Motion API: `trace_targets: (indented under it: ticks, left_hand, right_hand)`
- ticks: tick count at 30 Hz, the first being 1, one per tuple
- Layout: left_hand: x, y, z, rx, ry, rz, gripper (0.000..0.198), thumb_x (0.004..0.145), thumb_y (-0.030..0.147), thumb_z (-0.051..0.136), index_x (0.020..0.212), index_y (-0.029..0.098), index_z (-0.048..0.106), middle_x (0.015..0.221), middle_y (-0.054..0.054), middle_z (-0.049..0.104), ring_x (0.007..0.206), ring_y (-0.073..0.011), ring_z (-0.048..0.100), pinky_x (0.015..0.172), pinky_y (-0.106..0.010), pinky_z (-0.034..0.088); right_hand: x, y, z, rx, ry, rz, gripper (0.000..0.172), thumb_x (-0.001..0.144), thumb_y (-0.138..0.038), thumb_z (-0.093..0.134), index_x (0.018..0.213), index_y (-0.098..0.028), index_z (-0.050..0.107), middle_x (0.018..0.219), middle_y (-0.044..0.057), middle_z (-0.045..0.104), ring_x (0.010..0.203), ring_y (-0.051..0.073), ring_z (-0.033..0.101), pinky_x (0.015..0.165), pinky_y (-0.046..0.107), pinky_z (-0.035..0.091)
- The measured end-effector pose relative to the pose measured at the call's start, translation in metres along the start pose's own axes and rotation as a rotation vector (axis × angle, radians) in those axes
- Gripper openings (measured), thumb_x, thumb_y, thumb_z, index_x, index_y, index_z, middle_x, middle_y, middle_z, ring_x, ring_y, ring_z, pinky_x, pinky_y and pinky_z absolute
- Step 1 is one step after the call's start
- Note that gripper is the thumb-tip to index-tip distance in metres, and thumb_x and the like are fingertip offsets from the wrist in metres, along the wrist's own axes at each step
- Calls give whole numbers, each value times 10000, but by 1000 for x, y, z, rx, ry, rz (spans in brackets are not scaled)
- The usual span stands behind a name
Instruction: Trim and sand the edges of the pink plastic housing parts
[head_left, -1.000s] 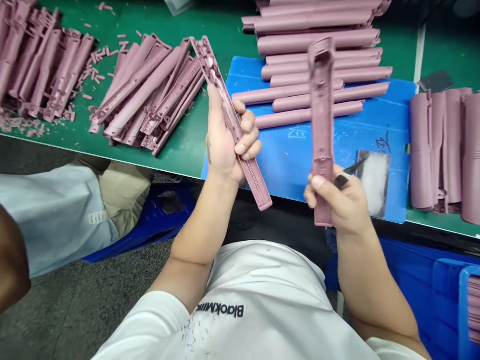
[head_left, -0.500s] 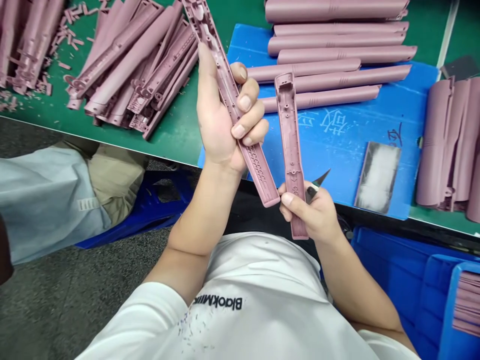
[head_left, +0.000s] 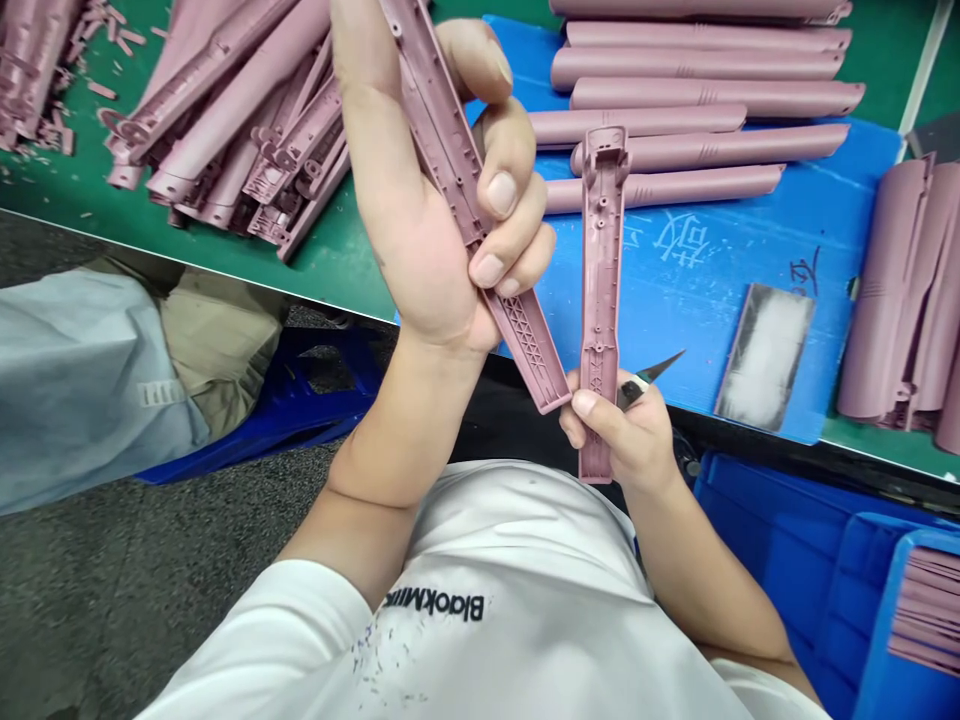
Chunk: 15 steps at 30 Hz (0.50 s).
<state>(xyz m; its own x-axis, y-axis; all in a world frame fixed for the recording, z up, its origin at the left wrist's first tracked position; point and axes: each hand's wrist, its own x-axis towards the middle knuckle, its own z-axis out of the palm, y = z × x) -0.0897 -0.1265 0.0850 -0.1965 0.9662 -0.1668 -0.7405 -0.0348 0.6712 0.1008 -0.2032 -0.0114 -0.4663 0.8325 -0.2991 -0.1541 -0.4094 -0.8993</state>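
My left hand [head_left: 450, 200] is closed around a long pink plastic shell half [head_left: 529, 335], raised and tilted, its ribbed hollow inside facing me. A second pink shell half [head_left: 601, 250] stands nearly upright in my right hand [head_left: 634, 425], pinched near its lower end between thumb and fingers. That same hand also keeps a small pointed knife [head_left: 660, 368], its blade sticking out to the upper right. The lower end of the left shell comes close to my right fingertips; whether they touch, I cannot tell.
Several pink shells [head_left: 712, 95] lie in a row on a blue sheet [head_left: 750, 240], beside a grey-white block [head_left: 765, 358]. A heap of shells [head_left: 247, 90] and small scraps [head_left: 97, 90] cover the green table's left. More shells [head_left: 889, 300] stand right. A person's sleeve [head_left: 97, 390] is at left.
My left hand has come up closer to the camera with its shell, and its fingers have shifted. The right shell has turned more upright and moved slightly right. The whole view has shifted a little.
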Motion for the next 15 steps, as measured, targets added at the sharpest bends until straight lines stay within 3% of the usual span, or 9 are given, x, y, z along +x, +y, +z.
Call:
trace_targets:
  ticks: [5,11,15]
  left_hand:
    - [-12,1,10,-14,15,34,718,1126,599,59,762,219,548,519,17,398,309,-106,264,320,-281,181]
    - [-21,-4,14,-65,21,72,707,1140,547,102,830,196,631,632,-7,542,340,-68,277,336,-259,204]
    - [-20,-2,19,24,-37,66,804,1094,619,-40,769,204,567,510,8,407,287,-93,245,298,-294,173]
  right_hand:
    - [1,2,0,32,3,-38,243,953,-420,796,987,-187,736,589,-31,649,483,122,555,508,262,445]
    - [0,3,-1,6,-25,-81,177,990,-366,769,996,-192,738,623,-28,672,521,129,566,549,278,459]
    - [1,2,-1,-29,-43,-101,162,1006,-333,746,932,-190,729,630,-25,669,536,130,566,567,285,461]
